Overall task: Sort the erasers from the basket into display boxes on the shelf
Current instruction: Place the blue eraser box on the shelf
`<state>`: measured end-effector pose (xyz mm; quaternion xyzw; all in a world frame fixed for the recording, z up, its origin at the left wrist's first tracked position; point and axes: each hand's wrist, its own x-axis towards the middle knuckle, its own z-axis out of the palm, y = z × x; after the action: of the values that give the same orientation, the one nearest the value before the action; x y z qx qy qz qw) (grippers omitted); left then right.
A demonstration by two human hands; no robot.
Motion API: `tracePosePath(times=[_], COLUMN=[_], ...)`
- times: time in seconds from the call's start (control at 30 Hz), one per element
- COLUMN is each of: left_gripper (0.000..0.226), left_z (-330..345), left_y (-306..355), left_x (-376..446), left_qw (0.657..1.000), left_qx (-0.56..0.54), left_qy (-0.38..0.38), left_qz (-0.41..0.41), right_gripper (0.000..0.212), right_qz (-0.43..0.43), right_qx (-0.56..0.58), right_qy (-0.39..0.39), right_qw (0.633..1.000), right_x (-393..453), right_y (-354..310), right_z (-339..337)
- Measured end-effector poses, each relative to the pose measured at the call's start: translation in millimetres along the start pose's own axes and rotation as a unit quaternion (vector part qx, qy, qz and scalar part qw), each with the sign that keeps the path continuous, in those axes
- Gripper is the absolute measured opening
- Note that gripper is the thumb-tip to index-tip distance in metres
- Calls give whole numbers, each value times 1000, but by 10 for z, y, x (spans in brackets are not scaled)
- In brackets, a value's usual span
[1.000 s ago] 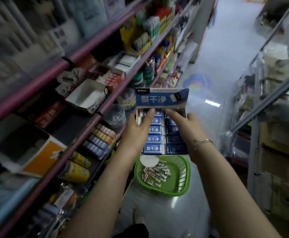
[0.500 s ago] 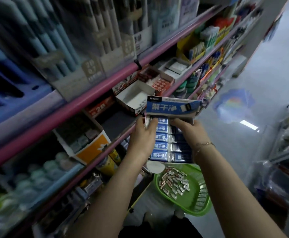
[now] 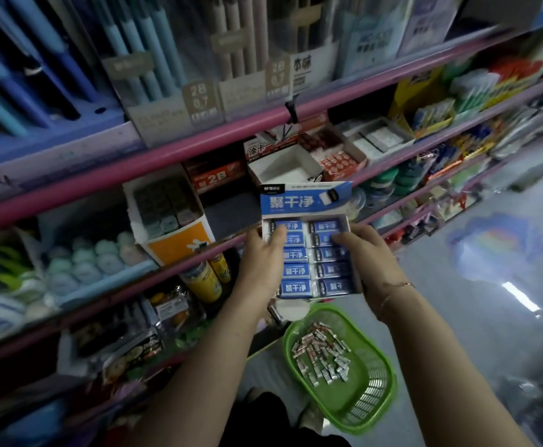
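As before, both hands (image 3: 312, 259) hold the display box (image 3: 307, 250), now nearer the shelf (image 3: 173, 153).

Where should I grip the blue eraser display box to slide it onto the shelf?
Grip the blue eraser display box by its two long side walls, one from each side, as the left hand and right hand do. Its top is open over two eraser rows, and the upright header card blocks the far end.
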<state>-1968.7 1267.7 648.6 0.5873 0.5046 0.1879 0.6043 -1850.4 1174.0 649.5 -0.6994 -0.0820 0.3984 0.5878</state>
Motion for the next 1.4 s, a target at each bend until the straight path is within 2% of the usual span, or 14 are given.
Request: tracePosePath(times=[0.1,0.33,0.53,0.67,0.8,0.9,0.93,1.0,1.03,1.07,1.1,1.2,1.3,1.4], left_gripper=[59,46,37,35,24,36,40,47,53,60,61,83,89,72], left_z=[-25,-246,-508,-528,-471,-526,-566,-694,-758,-785,-767,-541,-303,-289], left_y=[-26,-89,-148,-159,-161,-95,-62,23,48,90,152,237,196,143], left_x=[34,101,53,188,291,298,265,153,95,37,-1,113,441,696], left_qw=[995,967,966,970,958,953,965,986,957,902,855,823,772,768], left_qx=[-65,-182,-183,-169,-211,-227,-180,103,283,429,503,532,619,631], left_qy=[58,119,-10,27,70,49,30,-16,-4,40,78,23,-38,-52], left_qz=[-54,-132,-183,-171,-182,-194,-190,-127,-65,20,100,198,142,97], right_gripper=[14,18,19,20,23,21,19,14,11,10,9,8,12,18], right_qz=[-38,-59,-22,8,9,3,2,0,-4,-8,-9,-12,-34,-88], right_qx=[-37,-58,19,52,-55,-102,-103,-96,-96,-97,-96,-107,-140,-202], right_qy=[-57,-97,-128,-139,-160,-160,-155,-138,-126,-116,-104,-69,-40,-9], right_qw=[997,992,991,989,986,982,983,986,987,989,990,992,989,975], right_x=[65,342,501,592,682,731,735,753,765,772,780,805,827,874], right_y=[44,-49,60,109,14,-70,-82,-78,-66,-57,-47,-37,-50,-107], right_z=[70,504,682,718,686,620,610,615,624,637,652,696,736,792])
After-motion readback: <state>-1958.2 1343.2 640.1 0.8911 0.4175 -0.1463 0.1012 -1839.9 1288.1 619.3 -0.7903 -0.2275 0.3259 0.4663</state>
